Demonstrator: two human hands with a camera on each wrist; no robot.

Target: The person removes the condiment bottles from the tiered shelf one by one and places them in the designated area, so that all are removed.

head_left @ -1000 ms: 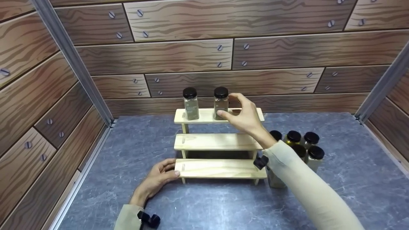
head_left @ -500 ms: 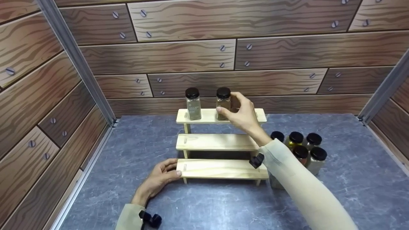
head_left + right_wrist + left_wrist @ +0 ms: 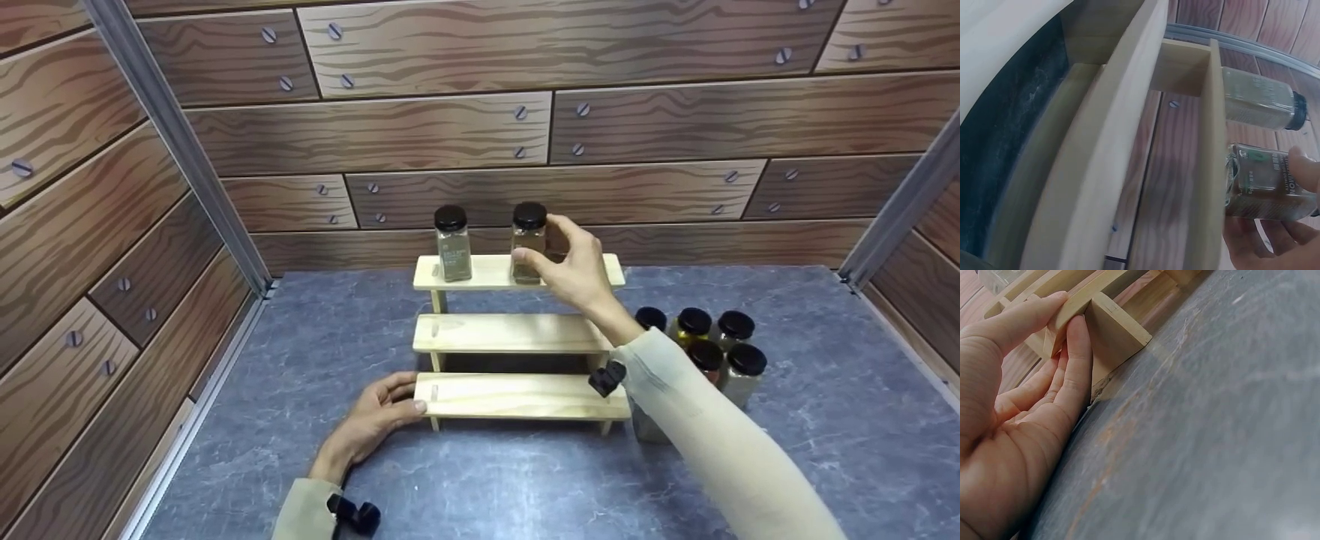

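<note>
A three-tier wooden rack (image 3: 521,395) stands on the grey table. My left hand (image 3: 375,416) pinches the left end of its lowest step; in the left wrist view, the thumb (image 3: 1027,318) lies on one face of the board and the fingertips on the other. At the top step my right hand (image 3: 576,270) grips a black-lidded spice jar (image 3: 527,241), thumb on the front and fingers round the far side. The jar is upright, its base at the step; whether it bears on the wood is hard to tell. A second spice jar (image 3: 454,251) stands left of it, apart.
Several black-lidded jars (image 3: 742,371) stand grouped on the table right of the rack, partly hidden by the right sleeve (image 3: 705,420). Wood-patterned walls (image 3: 480,135) close off the back and sides.
The jar in my right hand has shifted slightly to the right along the top step, widening the gap to the other jar. The left hand keeps its hold on the rack.
</note>
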